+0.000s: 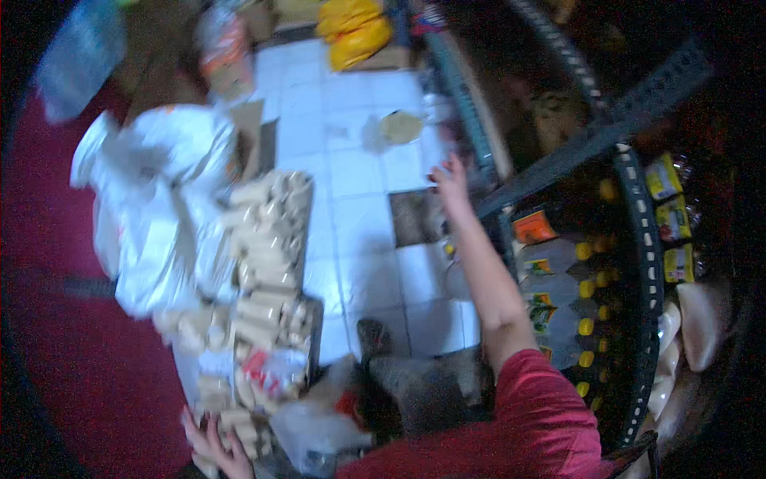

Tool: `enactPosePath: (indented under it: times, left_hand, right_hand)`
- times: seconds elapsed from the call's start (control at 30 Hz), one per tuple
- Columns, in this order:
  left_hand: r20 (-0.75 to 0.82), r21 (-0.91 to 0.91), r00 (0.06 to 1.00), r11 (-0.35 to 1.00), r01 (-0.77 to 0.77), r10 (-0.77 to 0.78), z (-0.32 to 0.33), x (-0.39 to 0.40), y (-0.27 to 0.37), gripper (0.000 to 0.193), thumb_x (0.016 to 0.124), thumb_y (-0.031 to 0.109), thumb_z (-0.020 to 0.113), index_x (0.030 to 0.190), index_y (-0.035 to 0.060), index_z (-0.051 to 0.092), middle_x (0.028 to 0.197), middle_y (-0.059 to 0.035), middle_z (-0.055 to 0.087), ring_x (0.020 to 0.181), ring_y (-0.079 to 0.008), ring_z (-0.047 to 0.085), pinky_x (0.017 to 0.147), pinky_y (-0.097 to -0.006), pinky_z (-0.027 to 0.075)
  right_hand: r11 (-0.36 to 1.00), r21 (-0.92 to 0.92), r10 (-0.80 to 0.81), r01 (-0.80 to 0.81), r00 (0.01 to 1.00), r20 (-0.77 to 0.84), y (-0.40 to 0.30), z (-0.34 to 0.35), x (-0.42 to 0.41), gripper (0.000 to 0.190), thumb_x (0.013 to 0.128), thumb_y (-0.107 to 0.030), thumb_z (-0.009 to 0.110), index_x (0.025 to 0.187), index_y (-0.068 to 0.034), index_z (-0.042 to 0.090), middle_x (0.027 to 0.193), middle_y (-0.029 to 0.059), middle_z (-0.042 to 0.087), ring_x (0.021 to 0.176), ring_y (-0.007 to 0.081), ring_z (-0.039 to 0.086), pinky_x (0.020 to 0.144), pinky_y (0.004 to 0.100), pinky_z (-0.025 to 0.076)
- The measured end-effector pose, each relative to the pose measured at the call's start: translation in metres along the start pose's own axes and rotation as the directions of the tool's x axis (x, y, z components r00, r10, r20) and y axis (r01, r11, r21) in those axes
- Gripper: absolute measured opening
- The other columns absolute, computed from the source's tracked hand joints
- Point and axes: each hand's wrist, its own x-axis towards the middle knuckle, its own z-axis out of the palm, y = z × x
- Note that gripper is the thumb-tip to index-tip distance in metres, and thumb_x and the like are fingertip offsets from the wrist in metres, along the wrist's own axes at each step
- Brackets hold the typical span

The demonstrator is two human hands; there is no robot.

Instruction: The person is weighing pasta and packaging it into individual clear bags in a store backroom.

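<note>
My right arm, in a red sleeve, stretches over the floor beside the metal shelf rack. At its end my right hand (450,178) has its fingers apart with nothing seen in them. My left hand (216,446) is low on the left, fingers spread, next to stacked cream-coloured packets (239,428); whether it touches them is unclear. Farther along, more cream packets (269,233) lie in a long stack. A white plastic bag (161,227), bulging and shiny, stands left of that stack. The view is blurred, so fine detail is lost.
A slotted metal rack (598,135) runs along the right, with several yellow-capped bottles (556,299) on it. A pale round thing (401,127) lies on the white tiled floor (359,233). Yellow packages (353,33) sit at the far end. A dark red surface (78,239) borders the left.
</note>
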Motion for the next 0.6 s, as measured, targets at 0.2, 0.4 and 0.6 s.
enactPosePath:
  times: [0.2, 0.4, 0.6]
  left_hand:
    - [-0.018, -0.197, 0.971, 0.953, 0.230, -0.238, -0.022, -0.037, 0.005, 0.030, 0.082, 0.010, 0.053, 0.111, 0.0063, 0.052, 0.140, -0.0155, 0.022, 0.120, -0.0332, 0.037, 0.094, -0.0406, 0.036]
    - [-0.057, -0.167, 0.973, 0.963, 0.212, -0.224, -0.044, -0.061, -0.007, 0.029, 0.078, 0.003, 0.054, 0.107, 0.0030, 0.054, 0.138, -0.0169, 0.025, 0.111, -0.0311, 0.045, 0.093, -0.0399, 0.036]
    - [0.070, -0.266, 0.919, 0.881, 0.392, -0.388, -0.056, -0.106, -0.040, 0.024, 0.079, 0.009, 0.054, 0.101, 0.0001, 0.057, 0.126, -0.0188, 0.041, 0.111, -0.0314, 0.045, 0.094, -0.0364, 0.035]
  right_hand:
    - [0.969, 0.094, 0.213, -0.230, 0.964, 0.162, 0.003, -0.032, -0.107, 0.051, 0.086, -0.011, 0.051, 0.131, -0.004, 0.028, 0.094, 0.0063, 0.051, 0.071, 0.0132, 0.055, 0.054, 0.0225, 0.044]
    - [0.954, -0.032, 0.297, -0.297, 0.929, 0.223, -0.001, -0.070, -0.205, 0.043, 0.087, -0.016, 0.050, 0.126, -0.004, 0.038, 0.100, 0.0095, 0.056, 0.076, 0.0136, 0.057, 0.061, 0.0235, 0.046]
    - [0.937, -0.019, 0.342, -0.348, 0.908, 0.243, -0.033, -0.063, -0.272, 0.033, 0.087, -0.016, 0.052, 0.117, -0.004, 0.047, 0.093, 0.0070, 0.057, 0.075, 0.0131, 0.057, 0.061, 0.0228, 0.046]
